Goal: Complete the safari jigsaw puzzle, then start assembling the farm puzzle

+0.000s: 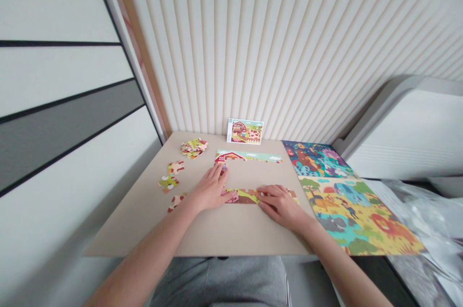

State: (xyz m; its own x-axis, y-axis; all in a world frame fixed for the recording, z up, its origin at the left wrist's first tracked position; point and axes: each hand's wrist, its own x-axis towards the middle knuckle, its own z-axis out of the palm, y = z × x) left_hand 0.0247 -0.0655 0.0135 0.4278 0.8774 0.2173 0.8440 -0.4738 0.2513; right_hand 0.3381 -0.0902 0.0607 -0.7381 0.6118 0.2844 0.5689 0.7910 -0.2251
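Note:
A joined puzzle strip with a brown and green ground scene (248, 196) lies across the middle of the table. My left hand (211, 187) covers its left end, fingers stretched forward and the thumb spread onto a pink part. Its fingertips touch a small puzzle piece (224, 167) just below the barn strip; much of that piece is hidden. My right hand (280, 204) rests flat over the strip's right part, fingers extended and thumb apart. Farther back lies another joined strip, showing a red barn roof and sky (253, 156).
A picture card (245, 132) leans against the ribbed wall. A pile of puzzle pieces (194, 147) sits at back left, with loose pieces (176, 167) nearer me. On the right lie a dark blue puzzle (320, 158) and a yellow animal puzzle (356, 215), beside clear plastic wrapping (421, 210).

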